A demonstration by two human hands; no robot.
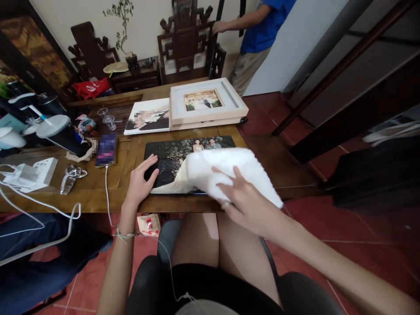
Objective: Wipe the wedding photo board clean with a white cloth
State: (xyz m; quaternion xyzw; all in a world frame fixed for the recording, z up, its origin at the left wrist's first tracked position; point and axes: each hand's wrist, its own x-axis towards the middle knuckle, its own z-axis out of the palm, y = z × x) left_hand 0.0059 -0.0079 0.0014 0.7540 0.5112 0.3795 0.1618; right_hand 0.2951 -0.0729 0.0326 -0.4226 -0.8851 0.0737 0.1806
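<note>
A dark photo panel (167,157), printed with two people and a long pale dress, lies flat on the wooden table in front of me. My left hand (141,180) rests on its left edge with the fingers and thumb apart. Over the panel's right part, my right hand (244,197) holds a white fluffy cloth (229,158), fingers pressed on top of it. The cloth hides the panel's right side and hangs past the near table edge. Its blurred outline suggests motion.
Behind the panel lie a white-framed picture (210,116) and a smaller photo print (149,116). To the left are a charging phone (106,150), a power strip (39,174), a clear hair clip (72,177) and a lidded cup (64,135). A person in blue (262,28) stands beyond.
</note>
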